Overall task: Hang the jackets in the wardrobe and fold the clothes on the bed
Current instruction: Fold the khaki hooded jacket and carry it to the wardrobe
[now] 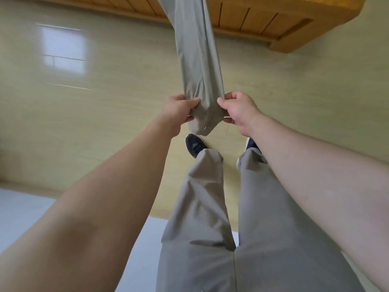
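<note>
A pair of grey-khaki trousers (pixel 194 60) stretches in a long strip from the wooden bed at the top of the view down to my hands. My left hand (pixel 179 109) pinches the left side of the trouser end between thumb and fingers. On the right side of that same end, my right hand (pixel 239 109) grips with curled fingers. The bunched hem hangs a little below both hands, above my feet. Where the trousers lie on the bed is out of view.
The wooden bed frame (pixel 273 24) runs across the top, its corner at the upper right. I stand on a glossy beige floor (pixel 94 123), my legs in grey trousers and dark shoes (pixel 194 145) below my hands. A pale surface (pixel 21 207) lies at the lower left.
</note>
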Available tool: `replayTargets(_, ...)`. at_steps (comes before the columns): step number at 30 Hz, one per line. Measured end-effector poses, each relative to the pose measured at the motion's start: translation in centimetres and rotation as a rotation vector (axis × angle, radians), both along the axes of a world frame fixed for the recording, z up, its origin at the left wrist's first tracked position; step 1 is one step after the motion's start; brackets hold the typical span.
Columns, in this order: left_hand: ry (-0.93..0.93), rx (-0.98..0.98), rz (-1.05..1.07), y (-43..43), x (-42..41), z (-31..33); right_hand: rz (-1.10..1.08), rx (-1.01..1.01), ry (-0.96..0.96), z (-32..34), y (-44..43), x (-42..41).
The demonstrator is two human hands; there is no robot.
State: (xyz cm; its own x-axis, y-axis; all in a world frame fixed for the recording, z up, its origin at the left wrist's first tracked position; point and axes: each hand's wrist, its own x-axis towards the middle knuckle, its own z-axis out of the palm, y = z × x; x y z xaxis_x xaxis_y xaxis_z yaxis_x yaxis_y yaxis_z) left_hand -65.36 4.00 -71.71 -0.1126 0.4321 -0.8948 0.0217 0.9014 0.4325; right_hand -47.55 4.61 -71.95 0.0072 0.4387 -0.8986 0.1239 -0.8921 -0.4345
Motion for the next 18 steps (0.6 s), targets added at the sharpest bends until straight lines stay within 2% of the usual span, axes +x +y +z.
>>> replayTargets(2, -0.007, -0.033, 0.014, -0.7, -0.2, 0.0, -0.015, 0.005, -0.025, 0.0, -0.4, 0.7)
replayTargets(7, -0.049, -0.108, -0.002, -2.3, 0.1, 0.2, 0.101, 0.022, 0.034, 0.6, -1.5, 1.2)
replayTargets(11, -0.144, -0.106, 0.048, -3.4, 0.7, 0.3, 0.130, 0.025, 0.068, 0.7, -2.3, 0.9)
replayTargets(18, -0.166, -0.095, -0.029, -4.9, 1.3, 0.6, 0.154, 0.039, 0.061, 0.9, -4.1, 0.4)
